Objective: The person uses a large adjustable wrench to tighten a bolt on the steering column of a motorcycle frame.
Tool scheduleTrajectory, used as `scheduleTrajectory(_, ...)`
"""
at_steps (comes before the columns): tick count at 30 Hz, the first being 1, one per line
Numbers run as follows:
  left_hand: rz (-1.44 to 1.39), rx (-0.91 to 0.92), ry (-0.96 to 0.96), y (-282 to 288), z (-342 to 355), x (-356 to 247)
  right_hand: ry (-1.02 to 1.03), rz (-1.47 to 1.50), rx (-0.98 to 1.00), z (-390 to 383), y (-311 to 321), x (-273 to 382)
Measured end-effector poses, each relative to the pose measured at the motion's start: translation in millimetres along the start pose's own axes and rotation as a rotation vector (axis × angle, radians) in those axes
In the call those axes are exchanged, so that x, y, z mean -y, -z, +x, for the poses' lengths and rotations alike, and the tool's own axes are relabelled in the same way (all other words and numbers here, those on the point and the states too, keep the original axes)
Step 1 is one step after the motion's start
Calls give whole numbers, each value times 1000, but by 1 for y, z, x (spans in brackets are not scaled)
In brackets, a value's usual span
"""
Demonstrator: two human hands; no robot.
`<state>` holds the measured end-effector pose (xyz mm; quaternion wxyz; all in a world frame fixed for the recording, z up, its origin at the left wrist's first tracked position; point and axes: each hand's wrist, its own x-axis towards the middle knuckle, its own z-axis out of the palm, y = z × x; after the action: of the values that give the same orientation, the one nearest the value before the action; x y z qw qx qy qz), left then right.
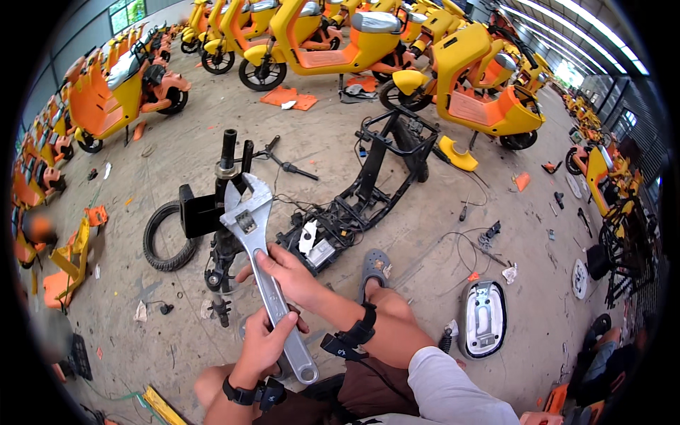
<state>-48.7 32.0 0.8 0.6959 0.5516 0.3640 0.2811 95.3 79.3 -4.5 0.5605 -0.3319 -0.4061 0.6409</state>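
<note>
Both hands are on the big wrench (pixel 275 301), the left hand (pixel 268 343) gripping low on the handle, the right hand (pixel 289 278) clasping it just below the head. That head's up by the black steering post (pixel 228 147), contact impossible to tell, with a tyre (pixel 150 241) lying left and yellow scooters (pixel 460 67) standing beyond!

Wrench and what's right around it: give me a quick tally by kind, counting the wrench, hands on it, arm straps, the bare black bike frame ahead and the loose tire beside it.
Wrench: 1
Hands: 2 (left hand, right hand)
Arm straps: 2
Bike frame: 1
Loose tire: 1
Total: 7
</note>
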Motion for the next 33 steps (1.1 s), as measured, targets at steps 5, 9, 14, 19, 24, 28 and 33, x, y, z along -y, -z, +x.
scheduleTrajectory(5, -112, -31, -42, -8, -9, -7, 25, -41, 82, -2, 5, -3)
scheduleTrajectory(9, -86, -64, -36, -10, -10, -7, 48, 39, 36, 0, -1, -8)
scheduleTrajectory(14, -54, -89, -52, -10, -12, -7, 38, -6, 67, 1, 2, -9)
scheduleTrajectory(19, 15, -101, -71, -10, -11, -2, 76, 17, 80, -1, 1, -5)
scheduleTrajectory(24, 40, -120, -88, -11, -11, 1, 78, 14, 87, -3, 3, 1)
scheduleTrajectory(28, 12, -123, -97, -14, -14, -4, 93, 14, 83, -4, 2, 2)
scheduleTrajectory(33, 21, -116, -108, -15, -14, -6, 88, 62, 91, -5, 1, 0)
